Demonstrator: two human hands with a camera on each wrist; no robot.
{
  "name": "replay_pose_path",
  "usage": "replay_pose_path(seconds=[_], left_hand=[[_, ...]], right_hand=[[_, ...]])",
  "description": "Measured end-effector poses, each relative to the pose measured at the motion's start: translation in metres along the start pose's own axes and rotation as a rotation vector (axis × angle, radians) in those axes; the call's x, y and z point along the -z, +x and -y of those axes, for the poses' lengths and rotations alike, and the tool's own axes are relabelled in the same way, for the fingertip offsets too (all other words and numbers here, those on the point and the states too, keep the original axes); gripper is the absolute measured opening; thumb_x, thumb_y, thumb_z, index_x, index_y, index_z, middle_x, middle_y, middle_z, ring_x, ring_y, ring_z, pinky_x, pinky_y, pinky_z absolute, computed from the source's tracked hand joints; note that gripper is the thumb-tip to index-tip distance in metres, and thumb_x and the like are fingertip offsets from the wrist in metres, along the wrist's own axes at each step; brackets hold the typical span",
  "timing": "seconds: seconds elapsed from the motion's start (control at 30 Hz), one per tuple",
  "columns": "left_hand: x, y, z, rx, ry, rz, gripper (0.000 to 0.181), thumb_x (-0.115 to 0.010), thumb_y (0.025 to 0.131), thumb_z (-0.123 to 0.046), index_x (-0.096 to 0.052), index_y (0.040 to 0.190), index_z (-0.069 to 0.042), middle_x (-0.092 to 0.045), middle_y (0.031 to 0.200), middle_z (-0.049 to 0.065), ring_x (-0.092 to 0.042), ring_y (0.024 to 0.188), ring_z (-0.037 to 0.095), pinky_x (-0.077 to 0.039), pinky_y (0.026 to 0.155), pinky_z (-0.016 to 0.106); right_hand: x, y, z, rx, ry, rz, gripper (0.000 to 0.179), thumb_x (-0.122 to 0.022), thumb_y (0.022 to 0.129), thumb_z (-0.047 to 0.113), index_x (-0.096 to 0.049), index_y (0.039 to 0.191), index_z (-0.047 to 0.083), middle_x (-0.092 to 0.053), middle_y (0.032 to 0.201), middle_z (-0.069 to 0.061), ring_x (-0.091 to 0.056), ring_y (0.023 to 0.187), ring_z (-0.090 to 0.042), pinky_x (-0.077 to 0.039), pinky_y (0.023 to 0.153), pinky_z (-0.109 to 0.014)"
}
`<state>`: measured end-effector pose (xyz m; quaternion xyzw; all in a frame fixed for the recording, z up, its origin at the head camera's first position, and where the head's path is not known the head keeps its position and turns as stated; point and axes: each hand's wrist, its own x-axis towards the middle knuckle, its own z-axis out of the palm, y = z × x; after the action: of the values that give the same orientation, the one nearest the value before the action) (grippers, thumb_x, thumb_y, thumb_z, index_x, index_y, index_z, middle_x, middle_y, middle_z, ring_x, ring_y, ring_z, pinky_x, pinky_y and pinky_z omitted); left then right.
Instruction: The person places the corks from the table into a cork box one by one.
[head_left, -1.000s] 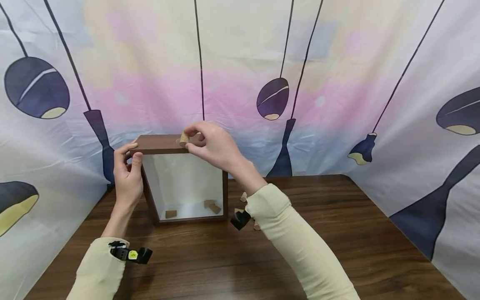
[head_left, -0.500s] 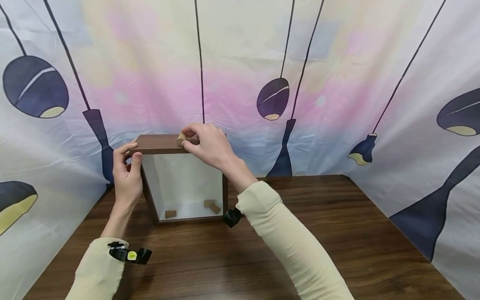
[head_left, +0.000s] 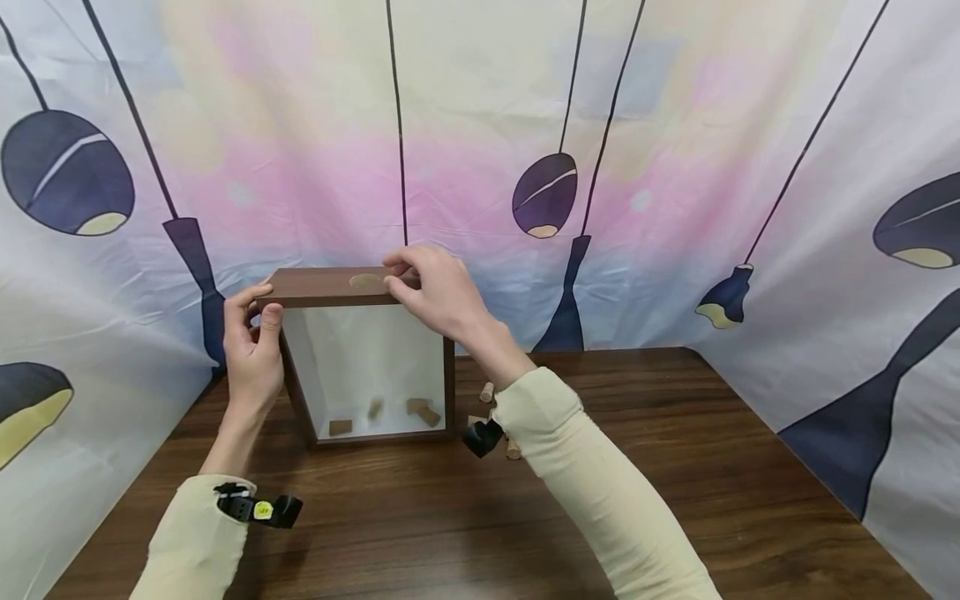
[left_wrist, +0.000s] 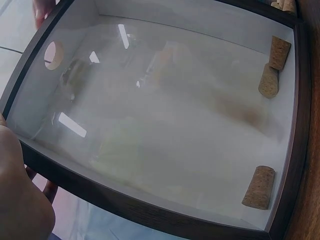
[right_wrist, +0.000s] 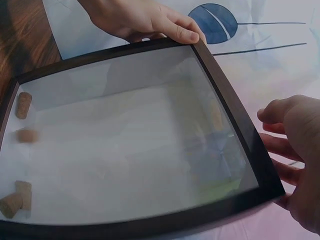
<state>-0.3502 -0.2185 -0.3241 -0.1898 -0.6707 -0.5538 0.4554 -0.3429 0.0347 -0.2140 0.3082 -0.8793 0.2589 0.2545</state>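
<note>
A shadow box (head_left: 315,292) with a dark brown wooden frame and a clear front stands upright on the table. My left hand (head_left: 253,354) grips its upper left corner, thumb on the front edge. A round hole (head_left: 367,281) shows in its top side. Just right of that hole is my right hand (head_left: 442,292), fingers loosely bent, holding nothing. Behind the clear front, a blurred cork (head_left: 375,408) is in motion near the bottom. Other corks lie on the box floor: one cork (left_wrist: 260,187) by a lower corner, and a touching pair, including this cork (left_wrist: 280,52), at the other end.
Several loose corks (head_left: 513,450) lie on the wooden table (head_left: 420,533) right of the box, partly hidden by the right wrist's camera (head_left: 482,437). A printed cloth (head_left: 480,183) hangs behind and at both sides.
The cork that my right hand pinched over the hole has been let go and is now inside the box. My right hand has shifted slightly right. The left hand keeps its place.
</note>
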Motion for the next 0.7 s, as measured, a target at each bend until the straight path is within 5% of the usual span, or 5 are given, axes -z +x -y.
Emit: replay_pose_path(seconds=[0.27,0.7], left_hand=[[-0.002,-0.001,-0.017,0.012,-0.012,0.005,0.035,-0.048,0.106,-0.017,-0.048,0.135,0.002,-0.051,0.147,0.011,-0.046,0.089,0.003,-0.030,0.071,0.019],[0.000,-0.001,0.000,0.018,0.012,0.004,0.035,-0.048,0.105,-0.016,-0.048,0.136,0.001,-0.052,0.148,0.007,-0.045,0.087,0.004,-0.031,0.069,0.019]], right_hand=[[0.013,-0.017,-0.019,0.007,0.125,-0.084,0.024,-0.063,0.098,0.018,-0.070,0.119,0.009,-0.071,0.106,-0.002,-0.063,0.101,-0.016,-0.049,0.092,-0.027],[0.030,-0.045,-0.045,0.021,0.136,-0.171,0.023,-0.066,0.095,0.014,-0.070,0.116,0.006,-0.070,0.109,-0.006,-0.062,0.102,-0.022,-0.048,0.094,-0.036]])
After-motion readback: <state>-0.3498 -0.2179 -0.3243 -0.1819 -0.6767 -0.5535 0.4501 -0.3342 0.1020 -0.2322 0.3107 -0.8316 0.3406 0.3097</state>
